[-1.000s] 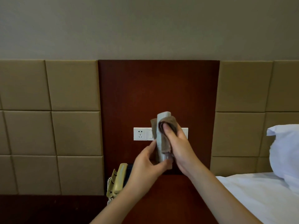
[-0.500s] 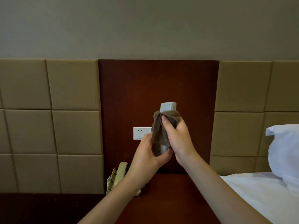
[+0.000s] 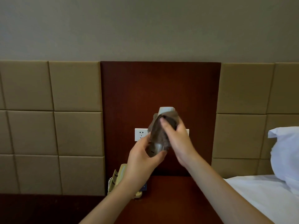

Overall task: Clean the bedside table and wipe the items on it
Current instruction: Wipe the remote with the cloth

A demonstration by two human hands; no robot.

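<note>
A: What are the fingers doing?

B: The left hand (image 3: pixel 142 160) grips the lower end of a grey remote control (image 3: pixel 166 109). Its fingers (image 3: pixel 160 154) are curled narrowly round it, the thumb on the near side and the others behind. The right hand (image 3: pixel 179 143) pinches a brown cloth (image 3: pixel 161 131) against the remote's upper half, thumb pressed on the front and the other fingers wrapped behind. That hand is blurred.

A: And where is the remote itself?

B: It is held upright in the air in front of the wooden panel (image 3: pixel 160 88), above the tabletop (image 3: pixel 169 199) and not touching it. Its top edge shows above the cloth and a bit of its lower end shows below; the rest is covered. It hides the middle of the white socket plate (image 3: pixel 140 134).

A: What sits on the tabletop?

B: A beige telephone (image 3: pixel 119 175) stands at the left rear corner, partly behind the left wrist, with its coiled cord on its left side. There is something small and blue just beside it, but I cannot tell what. To the right is the bed (image 3: pixel 258 191), with a white pillow (image 3: pixel 284 152).

A: What differs from a second ago?

B: Then a long strip of the remote's face was bare, with the cloth bunched at its top and side. Now the cloth covers nearly all of it. The remote also stands a touch higher against the socket plate. The left hand's hold on the lower end is unchanged, and the telephone has not moved.
</note>
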